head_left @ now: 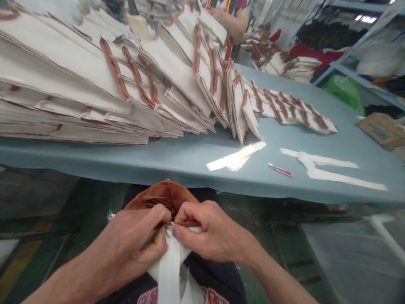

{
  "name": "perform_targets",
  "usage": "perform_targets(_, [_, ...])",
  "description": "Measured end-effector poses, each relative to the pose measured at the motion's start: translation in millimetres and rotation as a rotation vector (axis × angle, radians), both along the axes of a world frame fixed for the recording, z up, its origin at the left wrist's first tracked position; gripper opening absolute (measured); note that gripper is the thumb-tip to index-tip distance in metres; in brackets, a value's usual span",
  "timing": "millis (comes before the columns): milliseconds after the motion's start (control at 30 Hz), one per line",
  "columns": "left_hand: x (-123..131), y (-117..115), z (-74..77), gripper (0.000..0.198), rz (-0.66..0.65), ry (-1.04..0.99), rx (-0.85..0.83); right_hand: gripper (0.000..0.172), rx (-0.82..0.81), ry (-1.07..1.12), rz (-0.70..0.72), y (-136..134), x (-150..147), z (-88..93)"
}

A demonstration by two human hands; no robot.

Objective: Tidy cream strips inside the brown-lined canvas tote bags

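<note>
In the head view, a brown suede-like piece [169,190] with a white backing rests over my lap. My left hand [144,234] pinches its edge near the middle, fingers closed. Close beside it, my right hand [205,230] also grips that edge between thumb and forefinger. A white strip [169,270] hangs down from between my hands toward my body. Folds of brown material show behind my fingers. The exact spot under my fingertips is partly hidden.
Stacks of white pieces with brown edging [177,80] cover the left and back of the blue-grey table [177,164]. White strips [236,157] and pink thread snips [281,170] lie near the front edge. A cardboard box [381,128] sits at right. Another person's arm [236,23] shows behind.
</note>
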State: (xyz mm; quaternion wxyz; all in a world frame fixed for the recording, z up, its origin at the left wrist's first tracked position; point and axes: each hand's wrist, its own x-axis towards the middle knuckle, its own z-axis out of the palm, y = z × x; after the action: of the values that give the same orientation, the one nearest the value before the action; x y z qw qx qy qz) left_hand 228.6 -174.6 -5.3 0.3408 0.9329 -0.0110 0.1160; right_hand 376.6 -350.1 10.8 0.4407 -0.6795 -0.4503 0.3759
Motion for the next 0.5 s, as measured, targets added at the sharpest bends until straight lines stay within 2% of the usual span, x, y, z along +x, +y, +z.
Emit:
perform_targets(100, [0.1, 4.0, 9.6, 0.022, -0.035, 0.260, -0.230, 0.014, -0.002, 0.070, -0.006, -3.4, -0.4, -4.1])
perform_targets(200, [3.5, 6.0, 20.9, 0.023, -0.064, 0.346, -0.340, 0.013, 0.008, 0.061, -0.017, -6.5, 0.4, -3.5])
perform_targets(367, [11.1, 2.4, 25.8, 0.022, -0.053, 0.292, -0.272, 0.015, 0.075, -0.079, -0.022, -9.2, 0.9, 0.9])
perform_targets(500, [8.6, 2.7, 24.3, 0.020, -0.121, 0.224, -0.146, 0.013, 0.060, -0.148, -0.042, -11.7, 1.5, 4.8])
